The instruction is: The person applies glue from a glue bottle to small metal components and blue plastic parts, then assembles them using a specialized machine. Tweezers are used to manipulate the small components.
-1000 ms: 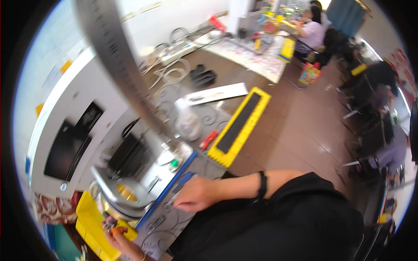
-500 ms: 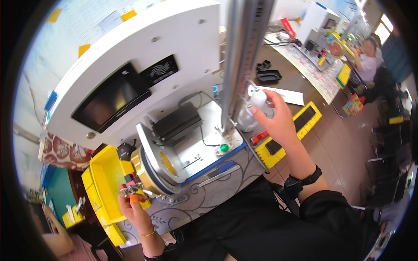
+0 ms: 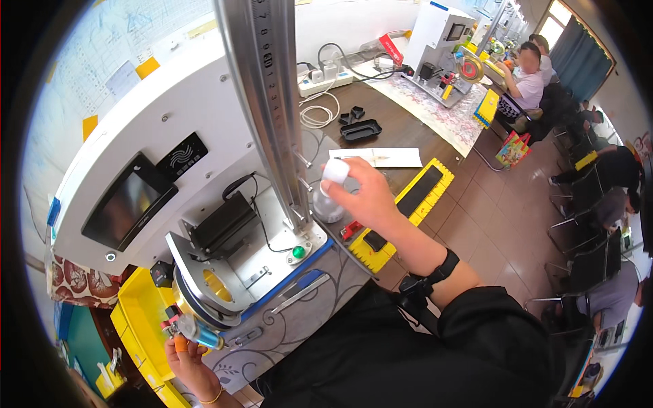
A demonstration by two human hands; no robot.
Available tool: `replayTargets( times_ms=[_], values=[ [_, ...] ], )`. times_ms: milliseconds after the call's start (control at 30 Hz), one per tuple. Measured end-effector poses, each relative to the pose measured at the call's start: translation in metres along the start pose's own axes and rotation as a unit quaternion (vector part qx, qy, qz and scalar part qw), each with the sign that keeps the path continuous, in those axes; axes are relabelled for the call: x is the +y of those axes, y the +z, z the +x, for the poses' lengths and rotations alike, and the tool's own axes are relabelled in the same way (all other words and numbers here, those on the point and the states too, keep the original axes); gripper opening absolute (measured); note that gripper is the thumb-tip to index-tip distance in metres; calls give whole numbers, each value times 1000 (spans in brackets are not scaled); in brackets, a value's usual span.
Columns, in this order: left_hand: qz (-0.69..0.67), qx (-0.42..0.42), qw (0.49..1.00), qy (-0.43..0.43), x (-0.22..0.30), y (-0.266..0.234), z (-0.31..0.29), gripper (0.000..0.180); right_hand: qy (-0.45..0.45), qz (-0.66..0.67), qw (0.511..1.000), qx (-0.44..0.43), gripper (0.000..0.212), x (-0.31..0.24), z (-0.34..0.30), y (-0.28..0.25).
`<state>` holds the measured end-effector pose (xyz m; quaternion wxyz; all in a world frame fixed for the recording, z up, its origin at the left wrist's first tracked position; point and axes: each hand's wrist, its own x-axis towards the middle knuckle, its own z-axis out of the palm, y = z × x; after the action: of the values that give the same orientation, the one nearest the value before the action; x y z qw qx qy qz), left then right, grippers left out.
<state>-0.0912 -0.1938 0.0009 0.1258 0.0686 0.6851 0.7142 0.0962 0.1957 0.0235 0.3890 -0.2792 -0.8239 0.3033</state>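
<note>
My right hand (image 3: pixel 369 197) pinches a white cap (image 3: pixel 336 170) between thumb and fingers, beside the metal column. A clear bottle (image 3: pixel 328 206) stands directly beneath it; whether the cap touches the bottle cannot be told. At the lower left, my left hand (image 3: pixel 192 369) has its fingers curled up at a small metal clamp (image 3: pixel 176 325) with a red part. One finger wears an orange cover. A shiny blue cylinder (image 3: pixel 201 333) sticks out beside those fingers, in front of the white machine's gold-and-black round head (image 3: pixel 197 297). The fingers partly hide the clamp.
A ruled metal column (image 3: pixel 266 102) rises between my hands. Beyond my right hand lie a yellow tray (image 3: pixel 415 207), a white paper strip (image 3: pixel 384 158) and a black dish (image 3: pixel 360 130). A yellow bin (image 3: pixel 139 302) stands at left. Other people sit at far right.
The view has swung so the machine sits further left. My right hand still grips the white cap near the bottle. The blue cylinder now shows beside my left hand.
</note>
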Motion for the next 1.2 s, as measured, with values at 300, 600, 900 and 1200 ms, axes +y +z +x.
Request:
replayTargets(
  times_ms=[300,600,900,1200],
  values=[
    [-81,-8,995,-59,12,14,-13,16,84,169,976,106,33,-2,-20,-68],
    [80,-46,983,161,6,10,-14,12,37,376,902,-208,52,-131,-30,7],
    [205,-38,934,290,14,15,-5,17,-39,317,883,-343,54,-210,25,86],
    [236,-36,919,313,10,13,0,19,-56,285,894,-342,38,-228,20,107]
  ],
)
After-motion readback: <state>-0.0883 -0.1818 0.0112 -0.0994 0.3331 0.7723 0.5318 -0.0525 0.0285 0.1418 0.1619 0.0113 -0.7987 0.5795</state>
